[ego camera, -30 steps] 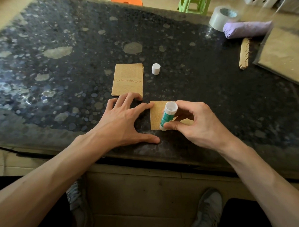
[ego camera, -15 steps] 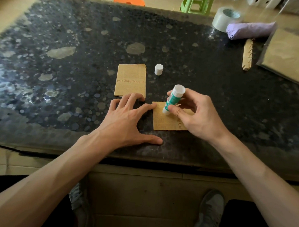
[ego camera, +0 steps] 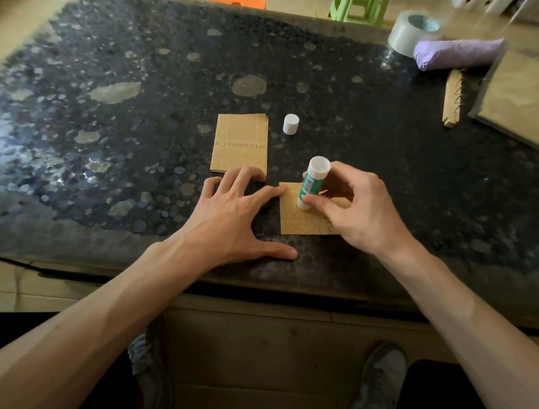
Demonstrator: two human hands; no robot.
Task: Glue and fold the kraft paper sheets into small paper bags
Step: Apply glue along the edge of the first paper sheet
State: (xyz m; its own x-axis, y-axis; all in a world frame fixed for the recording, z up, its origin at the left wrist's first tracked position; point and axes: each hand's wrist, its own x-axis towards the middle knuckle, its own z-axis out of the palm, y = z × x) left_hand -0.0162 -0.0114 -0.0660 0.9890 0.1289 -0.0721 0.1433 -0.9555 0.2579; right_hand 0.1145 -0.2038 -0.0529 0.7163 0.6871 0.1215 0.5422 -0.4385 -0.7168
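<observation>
small tan kraft paper piece (ego camera: 301, 219) with fine print lies flat on dark speckled stone table (ego camera: 110, 141), between the two hands. white-and-green glue stick (ego camera: 313, 182), uncapped, stands tilted on the paper's upper part, lower end down on the sheet, white twist base up.

right hand (ego camera: 359, 211): thumb (ego camera: 316, 203) and curled fingers pinch the stick low on its barrel; the palm covers the paper's right edge.

left hand (ego camera: 233, 218): fingers spread and nearly straight, holding nothing. index fingertip (ego camera: 280, 189) touches the paper's upper left corner; the left thumb lies flat on the table just below and left of the paper.

just beyond the left fingertips: a stack of tan kraft sheets with red lettering (ego camera: 240, 142), apart from the small piece. white cylindrical cap (ego camera: 290, 124) stands upright beyond the right fingers, just beside the stack's right edge.

well beyond the right hand, far right corner: grey tape roll (ego camera: 407, 32), purple rolled bundle (ego camera: 454, 54), narrow kraft strip with a zigzag edge (ego camera: 452, 99), large kraft sheet pack (ego camera: 523, 101).
</observation>
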